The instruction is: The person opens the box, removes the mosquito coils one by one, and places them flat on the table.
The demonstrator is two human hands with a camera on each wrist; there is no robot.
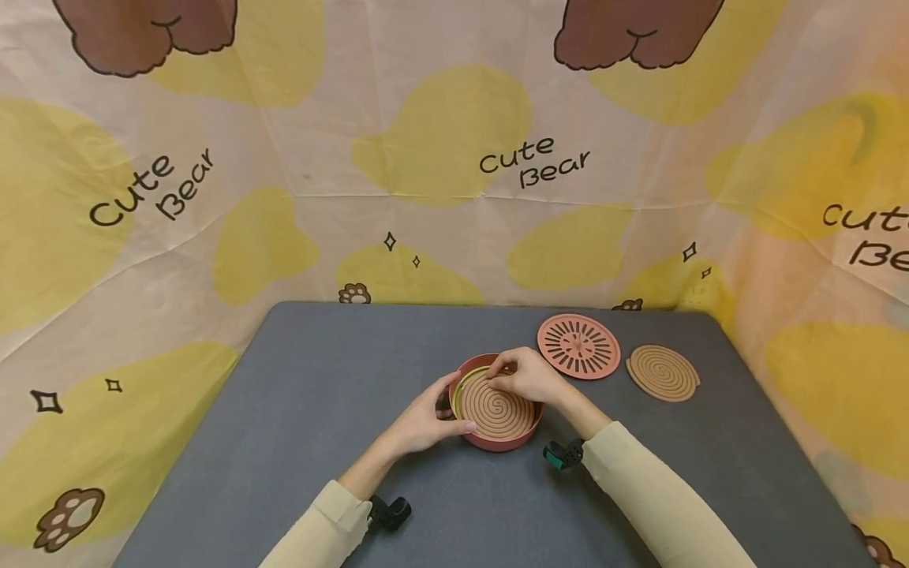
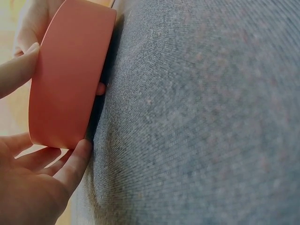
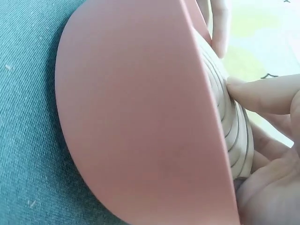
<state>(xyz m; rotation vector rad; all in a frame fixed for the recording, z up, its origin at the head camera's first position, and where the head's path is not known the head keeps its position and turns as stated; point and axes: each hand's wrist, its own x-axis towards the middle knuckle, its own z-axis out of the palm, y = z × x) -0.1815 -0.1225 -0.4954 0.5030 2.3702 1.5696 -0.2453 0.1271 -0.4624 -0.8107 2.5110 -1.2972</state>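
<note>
A round reddish-pink mosquito coil box (image 1: 495, 446) stands lidless on the table. Inside it lies a tan mosquito coil (image 1: 497, 412), its far edge raised above the rim in the right wrist view. My left hand (image 1: 424, 418) grips the box from the left, thumb at the near rim and fingers round its side. Between thumb and fingers, my right hand (image 1: 529, 377) pinches the coil's far edge. A yellow-green band (image 1: 463, 386) shows along the inner wall, left of the coil. The box floor is hidden.
Behind and right of the box lies a slotted pink lid (image 1: 578, 347). A second mosquito coil (image 1: 663, 373) rests farther right. The grey table (image 1: 319, 379) ends at a printed cloth (image 1: 440, 142) at the back. Dark cameras (image 1: 389, 513) sit on both wrists.
</note>
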